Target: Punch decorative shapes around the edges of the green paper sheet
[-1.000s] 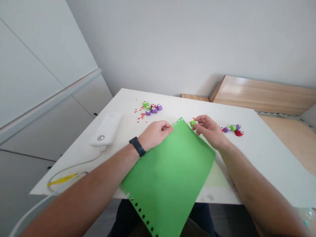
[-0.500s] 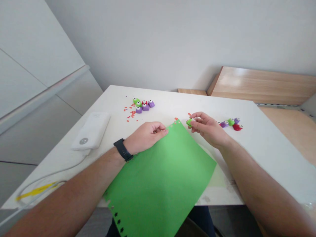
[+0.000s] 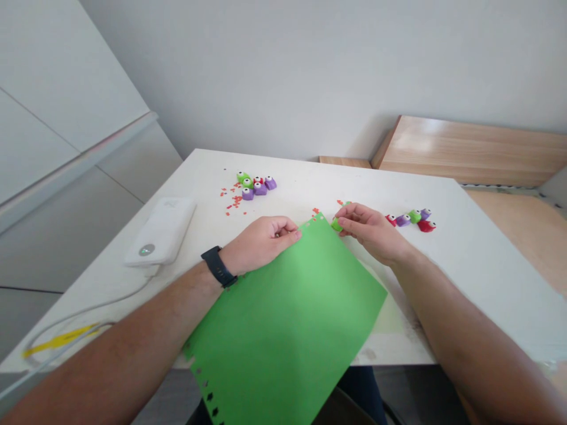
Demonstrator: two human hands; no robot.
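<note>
A sheet of green paper [image 3: 287, 307] slants over the table's front edge, with small shaped holes punched along its left edge and near its far corner. My left hand [image 3: 266, 239], a dark watch band [image 3: 218, 267] on its wrist, pinches the paper's upper left edge. Between the thumb and fingers of my right hand [image 3: 367, 230] is a small green craft punch [image 3: 336, 225], right at the paper's edge close to the far corner. Whether the paper sits inside its slot I cannot tell. Red paper bits [image 3: 315, 211] lie just beyond that corner.
Several eye-topped punches [image 3: 259, 188] cluster at the back left beside scattered red bits [image 3: 237, 200]; several more [image 3: 415, 216] lie right of my right hand. A white power bank [image 3: 162, 230] with a cable and a yellow strip [image 3: 62, 340] occupy the left side.
My right hand has brought the green punch slightly left and down, against the paper's edge, and turned it. Green bits now show beyond that hand. My left hand keeps its hold on the paper.
</note>
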